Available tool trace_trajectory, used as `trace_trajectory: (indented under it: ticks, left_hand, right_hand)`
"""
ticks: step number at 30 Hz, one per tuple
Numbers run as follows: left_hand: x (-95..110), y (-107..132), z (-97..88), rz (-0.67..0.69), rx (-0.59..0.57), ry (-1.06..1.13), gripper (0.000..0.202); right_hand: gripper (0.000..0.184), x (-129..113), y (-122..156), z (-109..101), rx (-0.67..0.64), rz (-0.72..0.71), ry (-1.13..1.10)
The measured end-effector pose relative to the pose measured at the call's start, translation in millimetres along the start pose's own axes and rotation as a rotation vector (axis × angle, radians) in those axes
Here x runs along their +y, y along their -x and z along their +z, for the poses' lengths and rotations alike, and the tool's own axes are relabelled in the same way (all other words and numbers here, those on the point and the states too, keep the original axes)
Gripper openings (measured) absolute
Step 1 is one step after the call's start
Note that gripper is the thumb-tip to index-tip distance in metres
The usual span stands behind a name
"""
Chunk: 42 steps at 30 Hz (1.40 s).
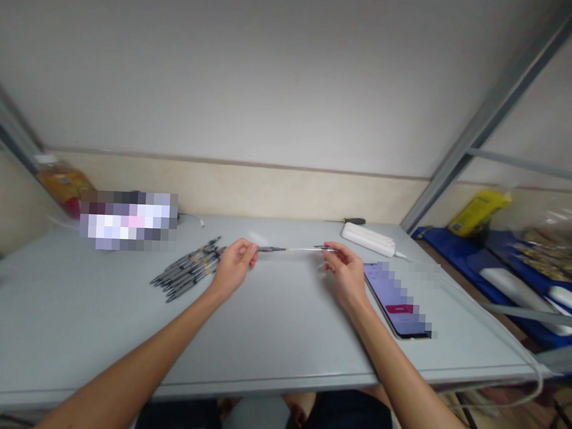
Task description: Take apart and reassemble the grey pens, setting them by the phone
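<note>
The left hand point(239, 257) pinches one end of a slender pen point(275, 249) between thumb and fingers while the right hand point(344, 262) grips the other end in a similarly narrow hold, the pen bridging the gap over the middle of a pale tabletop point(271, 328). Its long axis runs almost level from nine o'clock to three, the three o'clock end a touch higher. A dark section point(270, 248) leaves the left pinch toward three o'clock and gives way to a pale, thin rod point(306, 249) that reaches the right hand, where a slim dark strip point(320, 246) points back to nine. Which end carries the writing tip cannot be told. Measured from the pen, a bundle of gray-and-black pens point(184, 270) lies between eight and nine o'clock, just beside the left hand, most aligned from two o'clock to eight. Toward four, a phone point(396, 301) lies screen up just beside the right wrist, its display partly pixelated. A white oblong block point(368, 239) sits near three, a screwdriver point(355, 221) behind it at two, handle toward three. Farther out are an amber bottle point(69, 183) between nine and ten and a yellow packet point(480, 210) between two and three.
</note>
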State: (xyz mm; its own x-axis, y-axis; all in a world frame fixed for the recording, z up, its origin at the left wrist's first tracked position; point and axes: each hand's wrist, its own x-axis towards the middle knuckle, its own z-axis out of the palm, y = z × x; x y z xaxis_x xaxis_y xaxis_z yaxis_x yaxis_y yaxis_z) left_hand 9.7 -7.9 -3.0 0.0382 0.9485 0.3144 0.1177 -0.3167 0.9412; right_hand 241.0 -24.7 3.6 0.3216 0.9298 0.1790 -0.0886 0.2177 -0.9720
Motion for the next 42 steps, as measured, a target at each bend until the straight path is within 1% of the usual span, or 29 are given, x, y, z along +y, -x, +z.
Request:
trace_trajectory:
  ticks: [2,5,12,17,29,37,42]
  left_hand:
    - [-0.8,-0.7,-0.7,0.001,0.016,0.001,0.029]
    - [-1.2,-1.3,-1.2,-0.002,0.032,0.005,0.029]
    - [0.0,-1.1,-1.7,-0.009,0.018,-0.016,0.027]
    - [-0.7,-1.0,-1.6,-0.003,0.01,0.001,0.027]
    - [2.5,-0.7,-1.4,-0.01,0.018,-0.004,0.028]
    - [0.5,-0.3,-1.6,-0.014,-0.012,0.001,0.027]
    - [0.2,-0.7,-1.6,-0.025,0.004,0.042,0.027]
  right_hand:
    - [0.026,-0.1,-0.7,-0.6,0.043,0.004,-0.027]
    - [0.025,0.3,-1.8,-0.9,0.064,0.002,-0.039]
    - [0.025,-0.7,0.1,0.9,0.039,0.008,-0.035]
    - [0.024,-2.7,2.5,2.6,0.0,0.008,0.014]
    - [0.023,-1.8,1.2,1.2,0.026,-0.023,0.031]
    - [0.023,-0.4,1.4,2.0,-0.017,-0.021,0.029]
    - [0.023,0.4,1.4,1.4,-0.025,-0.028,0.034]
